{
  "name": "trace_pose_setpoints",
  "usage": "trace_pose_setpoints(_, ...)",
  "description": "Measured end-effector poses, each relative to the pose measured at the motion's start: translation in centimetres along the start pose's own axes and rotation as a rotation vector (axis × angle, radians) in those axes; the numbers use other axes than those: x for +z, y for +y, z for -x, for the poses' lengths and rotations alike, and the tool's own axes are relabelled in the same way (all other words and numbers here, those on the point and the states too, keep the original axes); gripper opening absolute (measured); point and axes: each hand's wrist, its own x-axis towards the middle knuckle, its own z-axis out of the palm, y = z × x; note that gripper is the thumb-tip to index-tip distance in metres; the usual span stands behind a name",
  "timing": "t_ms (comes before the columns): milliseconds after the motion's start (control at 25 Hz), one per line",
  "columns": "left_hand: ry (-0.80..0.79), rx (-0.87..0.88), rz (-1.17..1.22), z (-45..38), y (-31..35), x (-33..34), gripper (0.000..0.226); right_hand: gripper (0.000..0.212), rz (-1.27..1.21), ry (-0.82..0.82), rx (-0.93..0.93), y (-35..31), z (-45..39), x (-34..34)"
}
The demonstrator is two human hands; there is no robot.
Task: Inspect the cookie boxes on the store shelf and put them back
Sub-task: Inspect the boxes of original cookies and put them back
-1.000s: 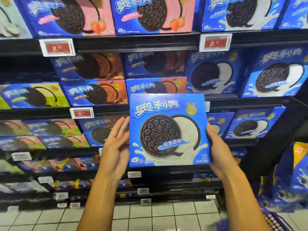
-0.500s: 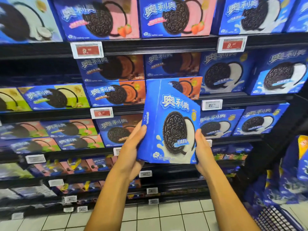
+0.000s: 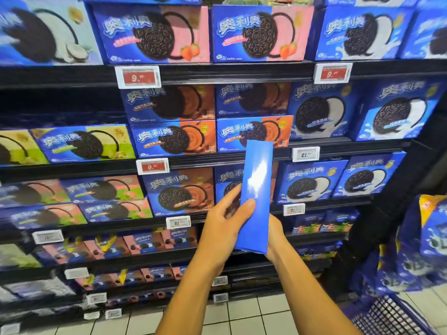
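I hold a blue cookie box [image 3: 257, 197] upright in front of the shelves, turned so only its plain narrow blue side faces me. My left hand [image 3: 223, 221] grips its left face, thumb curled over the near edge. My right hand [image 3: 274, 234] is mostly hidden behind the box and supports its right side. Matching blue-and-white boxes [image 3: 307, 181] stand on the shelf just right of the held box.
Black shelves [image 3: 242, 72] full of cookie boxes in pink, orange, green and white flavours fill the view, with price tags [image 3: 138, 77] on the rails. A blue mesh basket [image 3: 387, 315] and a stack of blue packs [image 3: 425, 243] stand at the lower right. White tiled floor lies below.
The box has turned about its upright axis from front-facing to edge-on. My left thumb has come round onto its near edge. The camera has shifted so the shelves appear further right.
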Motion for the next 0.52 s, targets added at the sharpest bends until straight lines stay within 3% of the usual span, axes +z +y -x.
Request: trace_pose_setpoints(520,-0.022,-0.082,0.179,1.2,0.3,-3.2,0.038,0.039,-0.044,-0.054,-0.091,0.1,1.0,-1.4)
